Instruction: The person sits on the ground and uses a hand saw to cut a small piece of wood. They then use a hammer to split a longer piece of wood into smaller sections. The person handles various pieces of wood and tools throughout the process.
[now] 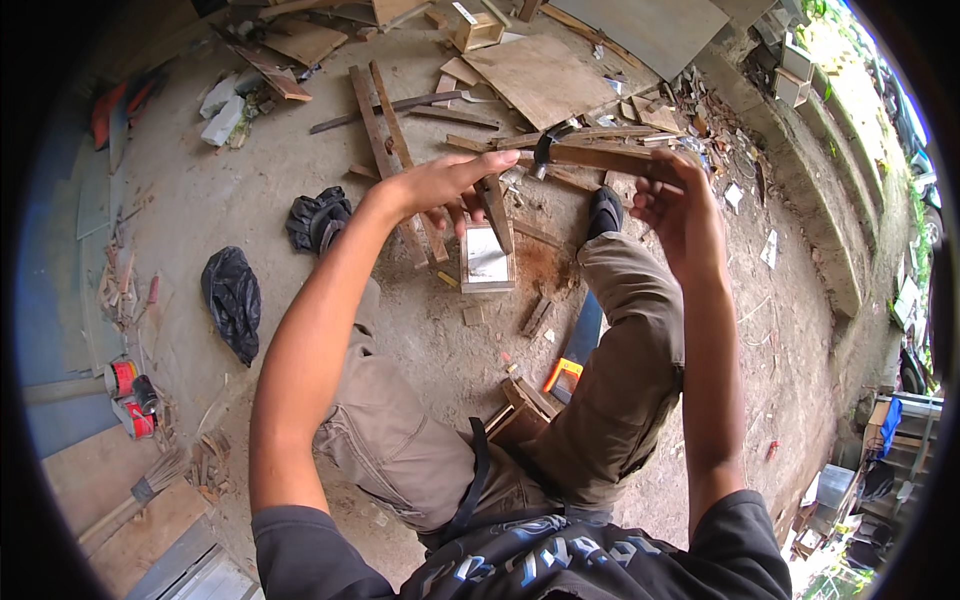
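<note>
Shows, from head height, a stage of hammer work above a concrete floor [440,345]. Grips the wooden-handled hammer [605,158] in the right hand [690,215], fingers clamped on the right end of the handle, metal head just beside the outstretched digit of the left hand [435,185]. Holds the tapered wooden strip [494,212] in that left hand, fingers closed on its upper part. Sets the strip at a steep slant over the white-faced wooden box [478,265], on the floor ahead of the knees; cannot tell from this angle whether touching the box or just above. Suggests, as a judgement, a step of lining up strip and hammer; calls next for a steady strip and left fingers well out of the hammer's path. Counts, close by, one hammer, one held strip, one white-faced box and one blue-bladed handsaw [580,340] inside the right leg. Adds two long battens [379,150] running beneath the left hand, one plywood panel [540,80] and one small open box [480,34] farther off. Includes, at left, one black plastic bag [231,305], two red reels [122,378] and one broom [150,485]. Leaves uncounted the scattered offcuts [537,317].
</note>
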`<state>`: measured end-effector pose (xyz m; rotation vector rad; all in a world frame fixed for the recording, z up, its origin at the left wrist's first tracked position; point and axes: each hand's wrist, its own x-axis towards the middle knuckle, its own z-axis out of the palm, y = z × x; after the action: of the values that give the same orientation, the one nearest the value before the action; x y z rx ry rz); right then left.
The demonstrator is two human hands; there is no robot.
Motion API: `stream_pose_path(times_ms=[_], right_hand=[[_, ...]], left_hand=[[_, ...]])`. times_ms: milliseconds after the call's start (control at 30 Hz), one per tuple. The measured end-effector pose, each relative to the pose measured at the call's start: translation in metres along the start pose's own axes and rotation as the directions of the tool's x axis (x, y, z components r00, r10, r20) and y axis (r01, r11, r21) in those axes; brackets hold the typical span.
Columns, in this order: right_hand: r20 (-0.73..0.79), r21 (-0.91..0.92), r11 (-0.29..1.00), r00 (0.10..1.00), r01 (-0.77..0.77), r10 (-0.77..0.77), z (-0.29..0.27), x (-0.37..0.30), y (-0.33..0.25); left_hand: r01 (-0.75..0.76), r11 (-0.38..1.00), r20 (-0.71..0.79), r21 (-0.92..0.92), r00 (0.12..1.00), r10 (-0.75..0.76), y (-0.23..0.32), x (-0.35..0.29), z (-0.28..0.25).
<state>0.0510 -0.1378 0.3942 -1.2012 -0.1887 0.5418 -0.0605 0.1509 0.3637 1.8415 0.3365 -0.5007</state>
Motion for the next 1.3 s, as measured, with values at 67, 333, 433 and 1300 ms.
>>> stream_pose_path(times_ms=[67,333,433,1300], right_hand=[[-0.051,0.103,0.993,0.997,-0.051,0.057,0.003,-0.022,0.005],[-0.143,0.195,0.972,0.977,-0.128,0.158,0.004,-0.082,0.076],[-0.098,0.318,0.924,0.961,-0.214,0.257,-0.003,-0.095,0.098],[-0.011,-0.276,0.954,0.993,-0.115,0.116,0.062,-0.153,0.087]], left_hand=[[-0.052,0.998,-0.169,0.038,0.984,0.058,0.005,-0.001,0.005],[-0.128,0.99,-0.429,0.064,0.892,0.143,0.002,0.003,0.011],[-0.129,0.921,-0.543,0.368,0.774,0.325,-0.008,0.013,0.011],[-0.745,0.571,-0.649,-0.346,0.629,0.427,-0.001,0.048,0.062]])
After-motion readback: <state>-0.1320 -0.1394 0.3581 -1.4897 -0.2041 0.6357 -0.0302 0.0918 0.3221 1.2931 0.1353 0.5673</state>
